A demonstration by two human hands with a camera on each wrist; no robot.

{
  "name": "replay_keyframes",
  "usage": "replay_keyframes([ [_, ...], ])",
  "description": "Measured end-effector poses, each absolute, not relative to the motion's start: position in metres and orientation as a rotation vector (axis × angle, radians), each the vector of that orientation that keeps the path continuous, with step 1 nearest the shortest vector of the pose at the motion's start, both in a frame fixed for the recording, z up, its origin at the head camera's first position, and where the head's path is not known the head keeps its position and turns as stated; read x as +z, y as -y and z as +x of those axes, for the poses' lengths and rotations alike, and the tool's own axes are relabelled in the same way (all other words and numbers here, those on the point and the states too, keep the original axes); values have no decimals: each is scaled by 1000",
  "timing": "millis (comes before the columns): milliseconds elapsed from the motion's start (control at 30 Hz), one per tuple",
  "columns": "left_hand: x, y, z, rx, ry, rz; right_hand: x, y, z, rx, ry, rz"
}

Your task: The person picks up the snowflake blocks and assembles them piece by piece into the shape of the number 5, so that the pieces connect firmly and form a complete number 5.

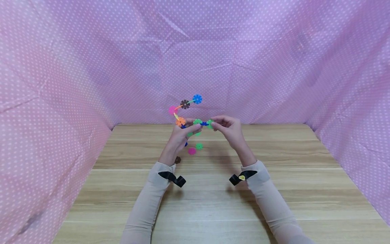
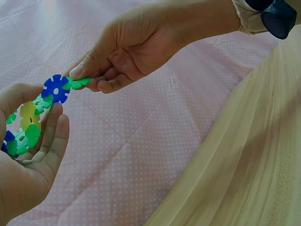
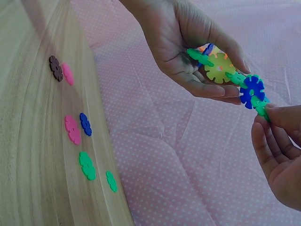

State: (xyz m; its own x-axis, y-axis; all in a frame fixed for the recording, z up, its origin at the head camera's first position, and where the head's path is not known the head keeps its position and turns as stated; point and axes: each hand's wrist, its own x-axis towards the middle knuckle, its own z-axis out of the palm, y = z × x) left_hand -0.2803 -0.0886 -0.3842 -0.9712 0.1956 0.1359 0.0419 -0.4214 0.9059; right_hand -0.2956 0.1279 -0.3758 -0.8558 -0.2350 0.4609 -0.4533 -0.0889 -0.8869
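Observation:
My left hand [image 1: 180, 135] holds a chain of slotted snowflake-shaped plastic discs, its thumb and fingers around a green disc [image 1: 197, 122]. Beside that, a yellow disc [image 3: 219, 68] shows in the right wrist view. A dark blue disc [image 2: 56, 88] joins the chain just past my left fingertips. At this near end, my right hand [image 1: 233, 130] pinches a green disc [image 2: 76, 83] that meets the blue one's edge. From the left hand the chain's other end curves upward through an orange disc [image 1: 180, 121], a pink disc [image 1: 172, 110], a brown disc [image 1: 185, 104] and a light blue disc [image 1: 197, 99].
Below the hands, loose discs lie on the wooden table [image 1: 207, 210]: a brown disc [image 3: 55, 68], pink discs [image 3: 72, 130], a blue disc [image 3: 85, 124] and green discs [image 3: 87, 165]. Pink dotted cloth [image 1: 195, 61] hangs behind the table and at both sides.

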Motion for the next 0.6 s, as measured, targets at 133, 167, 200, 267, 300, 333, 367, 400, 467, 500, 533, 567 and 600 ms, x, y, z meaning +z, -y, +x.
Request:
replay_keyframes([
  [133,-384,88,-280,2559,-1639,330,-376,-128,-296,2071,2009,770],
  [167,-384,87,-281,2560,-1637,326,-377,-128,-296,2071,2012,766],
  [200,-385,87,-281,2562,-1636,321,-377,-128,-296,2074,2014,760],
  [267,-385,87,-281,2566,-1632,307,-377,-127,-296,2078,2025,745],
  [300,-385,86,-281,2569,-1630,303,-377,-127,-296,2081,2033,738],
  [333,-385,86,-281,2572,-1629,298,-377,-127,-296,2082,2042,731],
  [367,-386,87,-281,2574,-1630,295,-377,-127,-296,2083,2053,725],
  [400,-386,87,-281,2576,-1635,294,-377,-127,-297,2089,2060,718],
  [467,-387,88,-282,2576,-1641,300,-378,-126,-297,2094,2075,711],
  [500,-387,88,-283,2575,-1642,308,-378,-126,-297,2098,2081,707],
  [533,-387,89,-283,2570,-1645,313,-378,-126,-298,2102,2085,706],
  [567,-387,90,-284,2565,-1648,314,-378,-126,-298,2112,2086,699],
  [600,-387,91,-284,2558,-1651,312,-379,-127,-299,2118,2087,694],
])
